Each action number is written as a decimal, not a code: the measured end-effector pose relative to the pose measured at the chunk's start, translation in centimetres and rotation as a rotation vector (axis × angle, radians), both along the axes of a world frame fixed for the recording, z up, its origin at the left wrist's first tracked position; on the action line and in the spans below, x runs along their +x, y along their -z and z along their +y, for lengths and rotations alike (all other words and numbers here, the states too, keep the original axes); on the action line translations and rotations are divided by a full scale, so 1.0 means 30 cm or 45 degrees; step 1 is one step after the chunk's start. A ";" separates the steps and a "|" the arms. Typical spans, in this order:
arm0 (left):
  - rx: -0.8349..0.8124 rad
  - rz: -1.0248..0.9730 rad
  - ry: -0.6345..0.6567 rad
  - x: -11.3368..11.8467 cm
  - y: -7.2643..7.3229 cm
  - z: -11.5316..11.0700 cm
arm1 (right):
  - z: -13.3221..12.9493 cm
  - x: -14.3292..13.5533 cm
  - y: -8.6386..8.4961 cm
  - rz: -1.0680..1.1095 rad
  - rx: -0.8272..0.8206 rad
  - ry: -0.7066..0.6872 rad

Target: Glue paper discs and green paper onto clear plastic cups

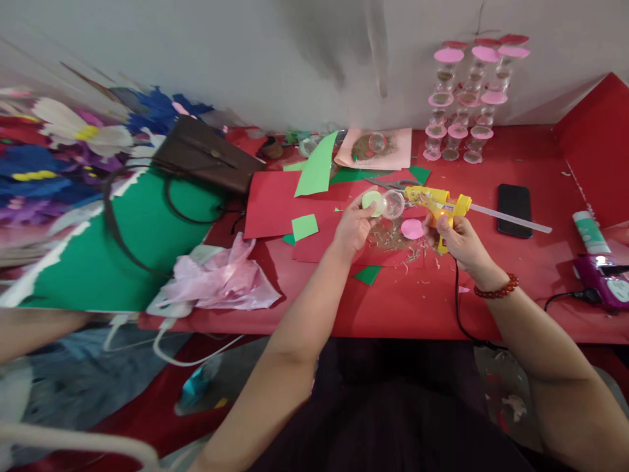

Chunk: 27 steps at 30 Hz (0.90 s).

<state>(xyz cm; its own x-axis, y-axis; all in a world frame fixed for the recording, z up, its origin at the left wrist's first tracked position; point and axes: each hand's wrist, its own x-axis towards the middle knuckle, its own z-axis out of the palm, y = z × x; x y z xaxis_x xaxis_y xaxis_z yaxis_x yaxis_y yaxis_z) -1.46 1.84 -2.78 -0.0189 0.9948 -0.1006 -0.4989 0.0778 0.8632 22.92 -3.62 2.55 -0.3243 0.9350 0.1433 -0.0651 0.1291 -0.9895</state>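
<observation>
Red bench (417,318) set against a grey wall (221,59), strewn with pale shavings (400,254) and card offcuts. Standing at the far side, right of centre: stacks (469,98) of clear cups with pink discs between and on top. Lying to the right: dark phone (514,211). Lying left of the work: red card (275,203), with a small green square (305,227) on top. Left hand (354,223): fingers closed on a green disc (372,204), with a clear cup (394,205) just to its right, held up over the bench. Cannot tell a single cup from two set end to end. Right hand (462,242): wrapped round the grip of a yellow glue gun (436,200), glue stick (511,218) projecting from the rear. Nozzle (409,192) directed left, close by the cup; contact not verifiable, pull on the trigger likewise. Scissors (386,183) lying just behind. Pink disc (412,229) loose on the bench, apart from both hands. Step in hand, by judgement: gluing, at the stage of bringing the nozzle to the cup. Cannot tell any glue from bare plastic at the rim. Required next, by judgement: a steady cup, an even squeeze along the rim, then prompt, square pressing of a disc onto the fresh glue.
</observation>
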 end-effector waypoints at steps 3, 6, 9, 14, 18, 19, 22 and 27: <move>0.037 -0.001 -0.011 0.002 0.007 0.005 | 0.002 -0.001 0.000 0.009 -0.003 0.014; 0.051 -0.007 -0.018 0.006 0.006 0.006 | -0.003 -0.004 -0.008 -0.002 -0.011 0.021; 0.033 -0.006 -0.034 0.009 0.001 0.002 | -0.011 -0.007 -0.014 -0.009 -0.028 0.018; 0.013 -0.037 -0.070 0.012 -0.004 -0.001 | -0.016 -0.010 0.000 -0.016 -0.043 0.012; -0.016 -0.055 -0.072 0.020 -0.010 -0.003 | -0.013 -0.015 0.011 -0.045 -0.032 0.018; -0.023 -0.057 -0.069 0.022 -0.012 -0.005 | -0.013 -0.016 0.012 -0.047 -0.025 0.020; -0.032 -0.050 -0.052 0.026 -0.016 -0.009 | -0.012 -0.018 0.014 -0.078 -0.019 0.038; -0.035 -0.024 -0.035 0.027 -0.012 -0.010 | -0.009 -0.015 0.023 -0.126 -0.026 0.075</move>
